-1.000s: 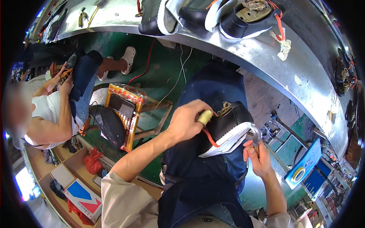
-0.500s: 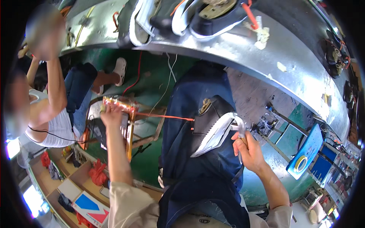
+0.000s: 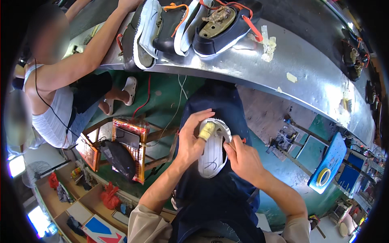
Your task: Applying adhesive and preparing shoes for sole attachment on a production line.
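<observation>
Ahead of the sole [image 3: 210, 156], shoes [image 3: 204, 46] on a bench [image 3: 310, 65]

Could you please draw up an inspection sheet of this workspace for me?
Surface: metal bench bearing a row of shoes and pale patches.
Job's things: one shoe, white sole facing the camera, above dark blue cloth.
Clutter: black bag at left; red bag in a divided box.
Hands: left hand grips the shoe, its yellow-wrapped thumb on the sole; right hand has curled fingers at the shoe's right edge, any tool hidden.
Cables: red and white, below the bench.
Surroundings: white-topped co-worker at left, blue board at right.
</observation>
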`<state>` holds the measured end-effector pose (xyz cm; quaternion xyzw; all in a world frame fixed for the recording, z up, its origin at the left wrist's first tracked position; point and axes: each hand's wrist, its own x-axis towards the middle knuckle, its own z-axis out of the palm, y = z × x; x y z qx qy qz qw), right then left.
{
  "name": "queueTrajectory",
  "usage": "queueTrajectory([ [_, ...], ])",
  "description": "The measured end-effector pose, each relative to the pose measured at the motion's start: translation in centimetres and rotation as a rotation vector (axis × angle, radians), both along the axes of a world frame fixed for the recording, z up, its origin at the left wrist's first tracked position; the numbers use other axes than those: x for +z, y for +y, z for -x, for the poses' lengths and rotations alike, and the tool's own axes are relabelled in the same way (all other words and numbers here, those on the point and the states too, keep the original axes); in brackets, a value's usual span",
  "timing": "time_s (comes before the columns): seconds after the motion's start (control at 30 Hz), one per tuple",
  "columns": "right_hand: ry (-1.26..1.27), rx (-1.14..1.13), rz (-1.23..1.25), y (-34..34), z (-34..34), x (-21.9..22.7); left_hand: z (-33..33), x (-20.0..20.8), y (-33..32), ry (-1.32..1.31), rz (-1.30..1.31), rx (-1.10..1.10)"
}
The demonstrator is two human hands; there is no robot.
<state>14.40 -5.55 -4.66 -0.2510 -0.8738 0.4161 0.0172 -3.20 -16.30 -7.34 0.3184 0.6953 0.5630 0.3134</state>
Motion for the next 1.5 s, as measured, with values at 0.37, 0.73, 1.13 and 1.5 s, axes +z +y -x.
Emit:
queueTrajectory([
  [0.37, -0.106, 0.077, -0.006, -0.7, 0.1, 1.5, 4.3, 1.6, -1.9, 0.19, 0.183, -0.414],
  [0.73, 0.198, -0.14, -0.01, -0.1, 0.5, 1.8, -1.2, -3.5, 0.4, -0.186, -0.11, -0.056],
  [1.13, -0.047, 0.573, -0.606, 0.0, 0.1, 2.6, 0.6, -4.1, 0.9, -0.417, -0.127, -0.196],
  [1.5, -0.253, 0.692, -0.025, 3.3, -1.1, 3.7, -5.4, -10.2, -0.9, -0.732, -0.287, 0.29],
])
